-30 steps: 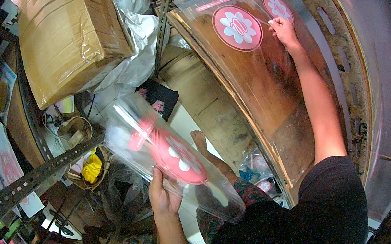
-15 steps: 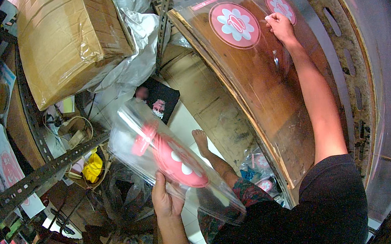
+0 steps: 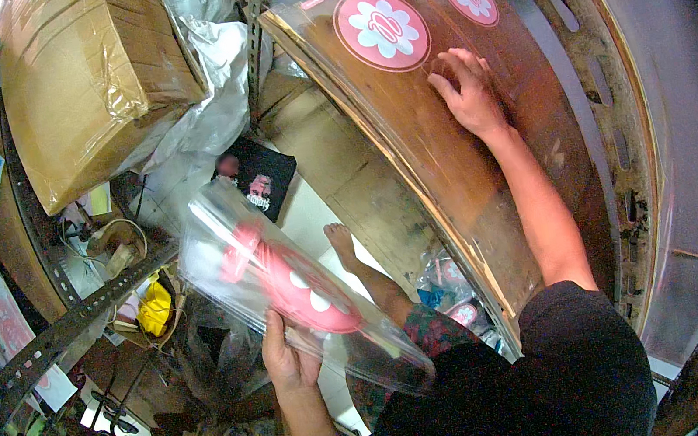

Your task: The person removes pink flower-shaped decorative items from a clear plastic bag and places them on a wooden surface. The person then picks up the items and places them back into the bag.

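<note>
While the left hand (image 3: 292,353) grips, the right hand (image 3: 470,96) is loose

The left clasps a curled, pink-printed clear plastic stack (image 3: 297,282) near its edge, seemingly to keep layers together; the right, holding nothing visible, is over flower-printed plastic sheets (image 3: 382,30), supported by a wooden board (image 3: 497,238).

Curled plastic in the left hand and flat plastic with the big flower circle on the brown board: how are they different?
The curled plastic bends round on itself; the flat plastic is spread out.
The left hand holds the curled plastic up, while the flat plastic lies on the brown board.
The curled plastic's pink picture looks bent; the flat plastic's shows as a whole circle.
Both are see-through, with pink and white pictures.
</note>
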`<state>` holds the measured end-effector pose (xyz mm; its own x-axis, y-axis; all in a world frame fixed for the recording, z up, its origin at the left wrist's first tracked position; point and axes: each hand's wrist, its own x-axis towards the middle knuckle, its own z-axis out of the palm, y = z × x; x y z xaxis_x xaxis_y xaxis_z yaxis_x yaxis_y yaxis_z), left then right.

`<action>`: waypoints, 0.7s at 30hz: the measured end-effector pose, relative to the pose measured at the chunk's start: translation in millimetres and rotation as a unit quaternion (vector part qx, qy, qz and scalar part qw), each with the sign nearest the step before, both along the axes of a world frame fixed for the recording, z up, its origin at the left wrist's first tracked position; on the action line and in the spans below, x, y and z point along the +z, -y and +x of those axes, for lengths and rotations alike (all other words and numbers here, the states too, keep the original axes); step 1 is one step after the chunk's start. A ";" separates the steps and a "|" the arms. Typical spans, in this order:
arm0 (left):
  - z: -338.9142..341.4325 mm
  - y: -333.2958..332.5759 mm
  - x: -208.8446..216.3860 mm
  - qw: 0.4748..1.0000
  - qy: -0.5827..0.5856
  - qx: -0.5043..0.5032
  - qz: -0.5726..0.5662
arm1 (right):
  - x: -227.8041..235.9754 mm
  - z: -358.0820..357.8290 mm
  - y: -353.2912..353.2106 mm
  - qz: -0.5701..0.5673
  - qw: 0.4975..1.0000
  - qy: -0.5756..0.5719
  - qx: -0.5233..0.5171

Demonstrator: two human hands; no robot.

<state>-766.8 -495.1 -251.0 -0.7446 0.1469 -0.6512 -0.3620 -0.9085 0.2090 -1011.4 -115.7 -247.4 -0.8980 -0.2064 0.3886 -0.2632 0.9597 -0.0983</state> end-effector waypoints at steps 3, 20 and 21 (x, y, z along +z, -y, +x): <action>0.8 -1.5 4.1 1.000 -0.014 -0.001 0.002 | -7.8 11.1 -1.9 -0.061 0.997 0.049 -0.008; 21.8 -1.5 13.7 0.999 -0.024 0.016 0.026 | -8.2 20.4 -4.2 -0.058 0.998 0.039 -0.005; 23.1 -1.1 13.3 0.999 -0.025 0.017 0.025 | -7.9 20.5 -3.9 -0.058 0.997 0.040 -0.007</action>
